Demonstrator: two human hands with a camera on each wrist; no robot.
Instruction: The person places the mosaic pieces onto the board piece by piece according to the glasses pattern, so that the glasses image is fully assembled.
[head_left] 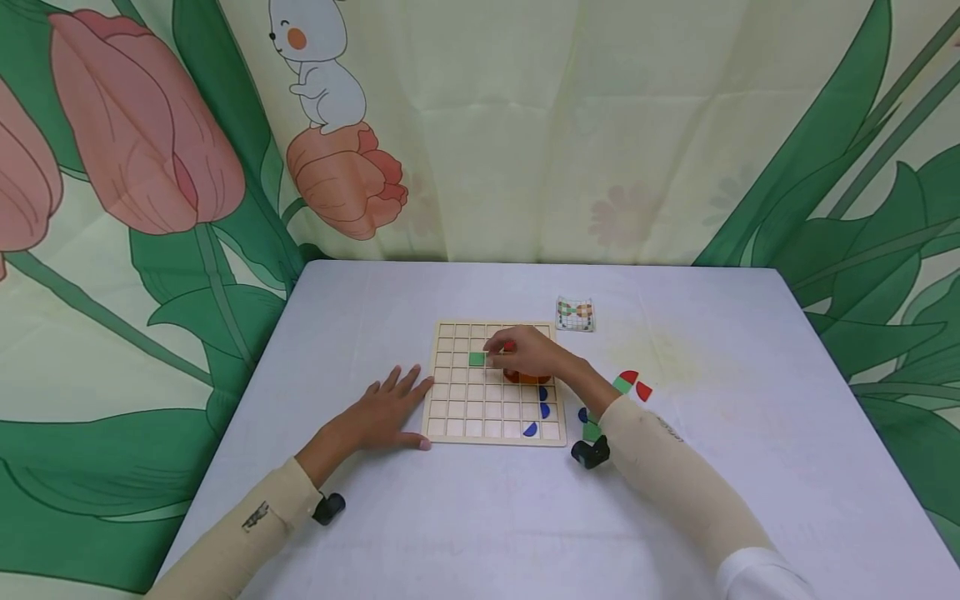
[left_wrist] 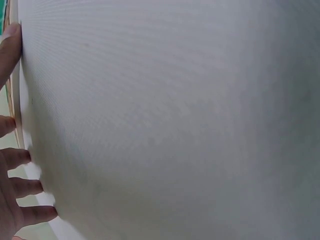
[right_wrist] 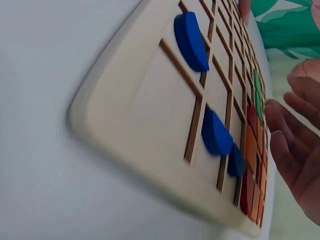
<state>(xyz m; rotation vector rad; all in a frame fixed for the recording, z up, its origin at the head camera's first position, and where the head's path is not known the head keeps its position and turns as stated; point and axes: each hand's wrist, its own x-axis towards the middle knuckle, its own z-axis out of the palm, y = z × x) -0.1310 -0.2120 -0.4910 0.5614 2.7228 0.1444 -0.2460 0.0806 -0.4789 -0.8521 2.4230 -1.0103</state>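
A wooden grid board (head_left: pixel 450 408) lies on the table. My left hand (head_left: pixel 386 408) rests flat at its left side with fingers spread, and in the left wrist view its thumb (left_wrist: pixel 11 47) touches the board's edge. Over the board's upper middle is my right hand (head_left: pixel 528 352), its fingers loosely bent beside a green square piece (head_left: pixel 477 359). Nothing shows between its fingertips in the right wrist view. Orange pieces (head_left: pixel 528 378) and a red piece (head_left: pixel 510 345) sit on the board, partly hidden by that hand. Blue half-round pieces (right_wrist: pixel 191 41) lie in cells towards the right.
A small pattern card (head_left: pixel 575 315) lies behind the board's right corner. Loose red pieces (head_left: pixel 643 391) and green pieces (head_left: pixel 591 432) lie to the right of the board, some partly covered by the right forearm. A printed curtain (head_left: pixel 525 167) hangs behind the table.
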